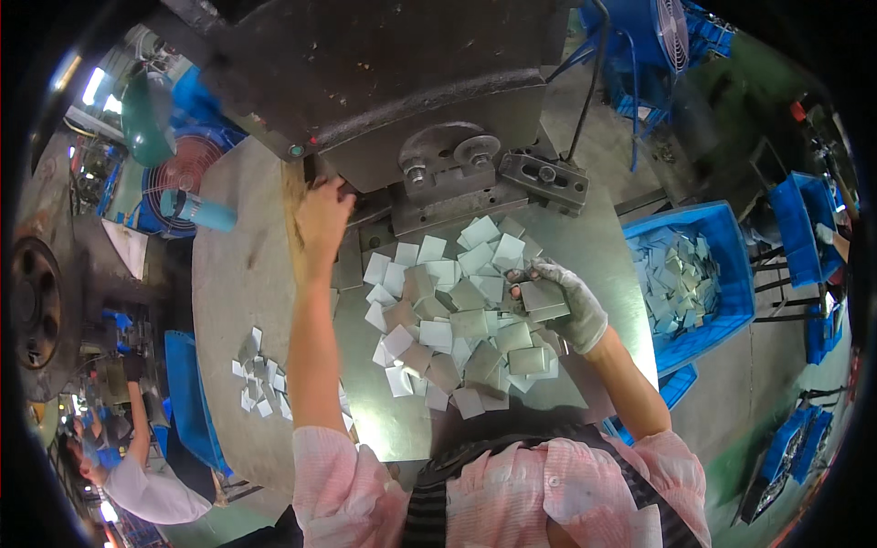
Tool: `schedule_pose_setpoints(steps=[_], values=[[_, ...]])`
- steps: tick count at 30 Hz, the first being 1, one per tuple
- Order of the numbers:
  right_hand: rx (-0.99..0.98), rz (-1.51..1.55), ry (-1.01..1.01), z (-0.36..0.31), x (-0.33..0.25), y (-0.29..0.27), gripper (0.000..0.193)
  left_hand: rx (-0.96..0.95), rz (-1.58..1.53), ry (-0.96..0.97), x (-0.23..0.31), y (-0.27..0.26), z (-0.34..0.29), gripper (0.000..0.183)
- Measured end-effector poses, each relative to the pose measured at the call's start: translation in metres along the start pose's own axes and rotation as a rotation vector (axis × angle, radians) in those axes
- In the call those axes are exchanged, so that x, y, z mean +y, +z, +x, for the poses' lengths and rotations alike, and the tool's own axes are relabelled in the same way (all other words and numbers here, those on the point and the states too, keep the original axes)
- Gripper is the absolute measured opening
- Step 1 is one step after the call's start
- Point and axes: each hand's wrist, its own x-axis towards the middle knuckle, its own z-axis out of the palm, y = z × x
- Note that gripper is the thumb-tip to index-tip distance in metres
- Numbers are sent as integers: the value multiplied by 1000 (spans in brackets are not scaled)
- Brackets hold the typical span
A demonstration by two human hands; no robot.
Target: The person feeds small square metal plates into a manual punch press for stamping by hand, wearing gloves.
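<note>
My right hand (577, 309), in a pale glove with bare fingertips showing, grips a small stack of square metal plates (544, 300) above the pile. My left hand (323, 215) is bare and reaches to the lower left edge of a dark press (438, 119). Its fingers look bent and slightly blurred, so I cannot make out whether anything is between them. Between my forearms, a heap of loose silvery metal plates (437, 336) covers part of the metal table (393, 429). Past the heap stands the press's lower tooling (452, 178), with two round bolt heads.
Smaller metal pieces (259, 388) lie on the table's left part. A light-blue bottle (208, 213) is near the far left edge. To the right, a blue bin (735, 265) holds many plates. A fan (187, 164) stands far left, and another person (151, 479) is at left.
</note>
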Motion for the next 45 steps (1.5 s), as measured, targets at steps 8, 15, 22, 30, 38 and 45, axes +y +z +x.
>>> schedule_pose_setpoints(steps=[8,15,22,30,38,45], values=[[0,156,100,0,3,5,8,41,-1373,-345,81,13,-34,17],[-61,-26,75,-13,5,0,8,371,-160,281,143,33,-38,32],[-26,-248,-64,-35,-3,-3,9,251,-122,625,92,3,-30,25],[-18,139,25,-31,-8,-12,7,282,-1211,-466,-11,-19,-21,13],[25,115,8,-25,-6,-12,8,280,-1017,-325,-4,8,12,26],[45,177,27,-19,-6,-5,11,-221,-922,45,53,-29,-87,27]])
